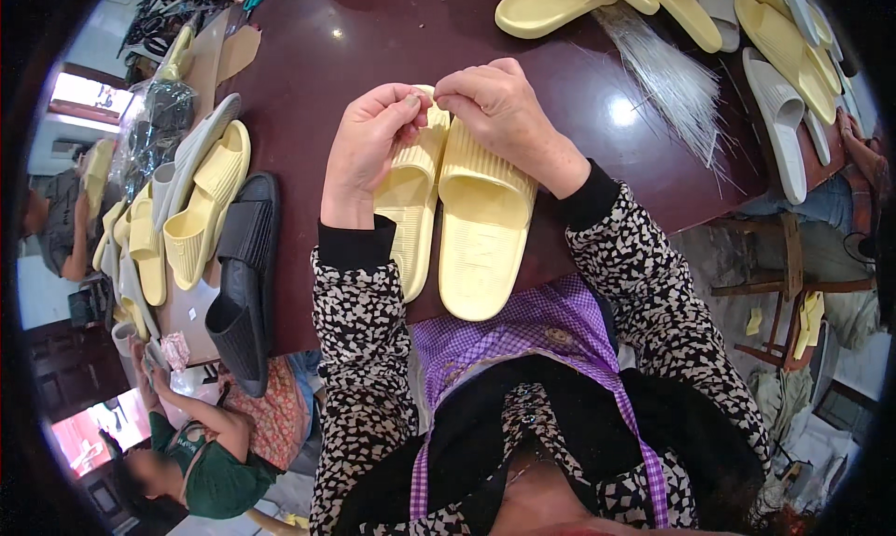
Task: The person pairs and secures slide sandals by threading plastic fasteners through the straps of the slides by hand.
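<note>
Two yellow slide sandals lie side by side before me on the dark red table, the left sandal (411,209) partly behind my left wrist and the right sandal (485,246) more exposed. Above their toe ends my left hand (373,134) pinches thumb against forefinger. Close beside it my right hand (504,111) is closed the same way, its fingertips nearly meeting the left ones. Whatever thin thing the fingertips hold is too small to make out.
A bundle of thin clear strands (663,78) lies on the table (373,22) to the right. More yellow and grey sandals (784,50) crowd the far right. Black sandals (247,275) and yellow ones (210,204) line the left edge. A co-worker in green (224,466) sits at lower left.
</note>
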`<state>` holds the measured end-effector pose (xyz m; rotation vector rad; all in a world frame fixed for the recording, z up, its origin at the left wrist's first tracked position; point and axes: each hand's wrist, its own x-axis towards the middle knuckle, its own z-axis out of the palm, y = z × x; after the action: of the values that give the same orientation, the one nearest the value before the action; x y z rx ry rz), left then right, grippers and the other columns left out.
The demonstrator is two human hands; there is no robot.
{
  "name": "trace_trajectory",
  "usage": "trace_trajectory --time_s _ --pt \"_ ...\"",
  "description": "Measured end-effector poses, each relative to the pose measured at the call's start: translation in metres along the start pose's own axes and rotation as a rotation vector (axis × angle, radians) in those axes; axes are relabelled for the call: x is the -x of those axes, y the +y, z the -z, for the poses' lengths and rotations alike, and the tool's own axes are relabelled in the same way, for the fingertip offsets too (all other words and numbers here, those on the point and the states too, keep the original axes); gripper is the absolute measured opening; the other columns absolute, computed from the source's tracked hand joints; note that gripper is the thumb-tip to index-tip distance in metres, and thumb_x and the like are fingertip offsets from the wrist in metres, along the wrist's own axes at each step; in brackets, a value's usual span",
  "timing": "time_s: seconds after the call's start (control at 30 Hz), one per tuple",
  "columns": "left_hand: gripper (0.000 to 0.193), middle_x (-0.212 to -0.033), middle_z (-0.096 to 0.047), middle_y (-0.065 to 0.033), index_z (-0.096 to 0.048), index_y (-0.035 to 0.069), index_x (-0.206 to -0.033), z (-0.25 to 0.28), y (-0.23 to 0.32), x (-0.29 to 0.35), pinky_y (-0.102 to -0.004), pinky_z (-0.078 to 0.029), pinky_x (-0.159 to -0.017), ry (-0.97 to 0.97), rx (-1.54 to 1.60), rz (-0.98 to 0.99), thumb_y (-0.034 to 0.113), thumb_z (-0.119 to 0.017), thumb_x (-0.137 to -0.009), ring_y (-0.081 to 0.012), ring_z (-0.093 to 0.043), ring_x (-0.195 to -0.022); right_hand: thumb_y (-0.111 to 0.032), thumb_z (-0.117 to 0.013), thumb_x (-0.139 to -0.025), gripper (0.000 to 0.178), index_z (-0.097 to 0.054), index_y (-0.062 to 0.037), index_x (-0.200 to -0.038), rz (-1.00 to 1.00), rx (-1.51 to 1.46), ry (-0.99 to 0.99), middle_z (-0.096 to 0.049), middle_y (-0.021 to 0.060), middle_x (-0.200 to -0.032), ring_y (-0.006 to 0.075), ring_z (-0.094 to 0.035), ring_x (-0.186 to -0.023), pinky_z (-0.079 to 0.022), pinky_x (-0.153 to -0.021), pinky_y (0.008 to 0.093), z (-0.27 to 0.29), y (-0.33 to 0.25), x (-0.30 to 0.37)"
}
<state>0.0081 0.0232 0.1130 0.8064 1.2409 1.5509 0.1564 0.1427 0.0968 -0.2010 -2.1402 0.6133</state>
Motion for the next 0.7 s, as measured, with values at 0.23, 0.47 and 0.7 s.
trace_trajectory --time_s 0.23,0.47,0.7 --pt "0.01 -0.081 -0.063 0.0002 -0.066 0.002 -0.094 0.009 -0.001 -0.001 -0.0181 -0.043 -0.062 -0.072 0.027 0.004 0.008 -0.058 -0.093 -0.0045 -0.054 -0.068 -0.006 -0.063 -0.081 0.006 -0.067 -0.01 -0.082 -0.003 -0.042 0.032 -0.067 0.0017 -0.072 0.0177 -0.063 -0.069 -0.039 -0.077 0.0334 -0.001 -0.004 0.0" --pt "0.009 -0.084 -0.065 -0.0002 -0.066 0.001 -0.094 0.013 -0.003 0.0 -0.0187 -0.043 -0.064 -0.154 0.059 0.006 0.007 -0.06 -0.092 -0.0048 -0.053 -0.07 -0.007 -0.066 -0.082 0.005 -0.069 -0.0094 -0.085 0.015 -0.06 -0.001 -0.068 0.0008 -0.077 0.0166 -0.058 -0.069 -0.039 -0.08 0.03 -0.002 -0.004 0.002" --pt "0.011 -0.084 -0.065 -0.0008 -0.067 0.0 -0.097 0.01 -0.003 -0.002 -0.0182 -0.043 -0.064 -0.154 0.069 -0.024 0.006 -0.059 -0.092 -0.0045 -0.053 -0.069 -0.005 -0.063 -0.081 0.006 -0.067 -0.0097 -0.081 -0.05 -0.085 0.02 -0.065 0.0027 -0.07 0.0191 -0.063 -0.069 -0.04 -0.078 0.0339 -0.005 -0.008 0.002"
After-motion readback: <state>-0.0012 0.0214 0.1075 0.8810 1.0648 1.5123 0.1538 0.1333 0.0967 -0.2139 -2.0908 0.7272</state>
